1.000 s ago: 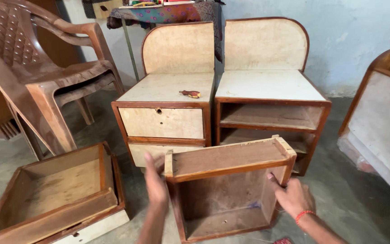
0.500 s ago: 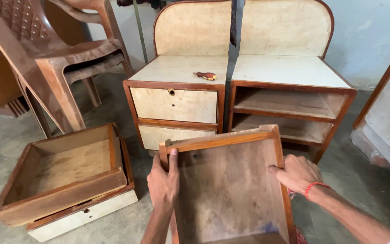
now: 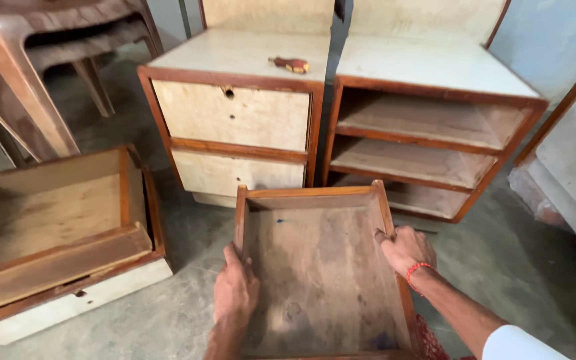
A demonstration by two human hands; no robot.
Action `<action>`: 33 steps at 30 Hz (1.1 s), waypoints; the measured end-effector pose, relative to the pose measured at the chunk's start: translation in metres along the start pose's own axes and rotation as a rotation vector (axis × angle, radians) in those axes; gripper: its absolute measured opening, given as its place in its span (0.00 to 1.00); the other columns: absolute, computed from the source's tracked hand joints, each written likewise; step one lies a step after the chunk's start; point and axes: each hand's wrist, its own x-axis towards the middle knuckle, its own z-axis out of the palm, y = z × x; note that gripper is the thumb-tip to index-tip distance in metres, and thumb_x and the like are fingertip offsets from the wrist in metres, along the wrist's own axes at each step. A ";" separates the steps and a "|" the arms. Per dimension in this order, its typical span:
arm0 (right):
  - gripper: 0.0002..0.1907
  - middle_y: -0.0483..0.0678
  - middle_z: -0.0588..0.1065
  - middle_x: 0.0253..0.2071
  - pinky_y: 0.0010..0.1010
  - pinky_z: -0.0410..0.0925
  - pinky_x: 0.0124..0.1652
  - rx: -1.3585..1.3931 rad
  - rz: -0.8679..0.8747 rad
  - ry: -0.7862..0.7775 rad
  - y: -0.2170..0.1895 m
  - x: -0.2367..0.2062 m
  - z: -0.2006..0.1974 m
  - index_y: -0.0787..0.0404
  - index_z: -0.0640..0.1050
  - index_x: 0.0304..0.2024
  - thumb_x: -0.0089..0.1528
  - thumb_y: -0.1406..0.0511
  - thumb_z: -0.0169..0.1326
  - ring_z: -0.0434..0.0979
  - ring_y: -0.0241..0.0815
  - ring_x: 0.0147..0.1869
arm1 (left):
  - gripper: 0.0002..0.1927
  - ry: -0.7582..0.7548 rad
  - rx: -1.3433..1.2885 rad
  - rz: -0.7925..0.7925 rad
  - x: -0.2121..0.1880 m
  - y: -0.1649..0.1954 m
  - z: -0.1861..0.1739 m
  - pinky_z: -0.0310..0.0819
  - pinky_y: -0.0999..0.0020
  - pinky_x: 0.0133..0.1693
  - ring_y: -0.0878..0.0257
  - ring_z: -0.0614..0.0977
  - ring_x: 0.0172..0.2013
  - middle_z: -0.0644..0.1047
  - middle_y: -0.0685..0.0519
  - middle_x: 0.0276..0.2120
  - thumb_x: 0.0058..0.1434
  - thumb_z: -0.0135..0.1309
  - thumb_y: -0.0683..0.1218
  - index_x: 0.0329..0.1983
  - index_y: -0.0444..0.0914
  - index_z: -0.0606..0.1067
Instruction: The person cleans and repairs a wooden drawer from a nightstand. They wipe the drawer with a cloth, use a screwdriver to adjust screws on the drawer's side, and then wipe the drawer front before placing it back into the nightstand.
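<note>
Both hands grip one worn, stained wooden drawer (image 3: 321, 267) held over the concrete floor (image 3: 188, 253), left hand (image 3: 236, 290) clamped on its left rim, right hand (image 3: 406, 248) on its right, before two laminate-topped cabinets (image 3: 235, 113), another drawer (image 3: 55, 233) lying left.

Empty brown wooden drawer (image 3: 321, 267), open side up, stained plywood bottom, darker wood rim. Held level above concrete floor, gripped at both side walls.
</note>
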 end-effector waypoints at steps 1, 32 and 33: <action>0.28 0.55 0.79 0.30 0.48 0.74 0.42 -0.025 -0.039 0.038 0.001 0.001 0.005 0.57 0.86 0.33 0.60 0.41 0.56 0.82 0.56 0.39 | 0.22 0.004 0.012 -0.009 0.001 -0.003 0.004 0.72 0.40 0.48 0.30 0.79 0.46 0.78 0.30 0.44 0.68 0.44 0.49 0.64 0.41 0.59; 0.41 0.62 0.54 0.74 0.48 0.45 0.70 -0.079 -1.013 -0.309 -0.138 -0.065 0.175 0.71 0.60 0.70 0.56 0.61 0.51 0.49 0.55 0.78 | 0.26 -0.056 0.252 -0.082 0.016 -0.007 0.022 0.76 0.47 0.50 0.36 0.81 0.47 0.77 0.35 0.51 0.60 0.52 0.42 0.59 0.33 0.60; 0.40 0.63 0.53 0.74 0.50 0.44 0.69 -0.055 -1.037 -0.279 -0.138 -0.072 0.171 0.72 0.60 0.69 0.58 0.59 0.51 0.49 0.56 0.77 | 0.24 -0.082 0.243 -0.110 0.015 -0.006 0.022 0.76 0.48 0.50 0.36 0.81 0.48 0.77 0.35 0.51 0.60 0.52 0.43 0.57 0.33 0.61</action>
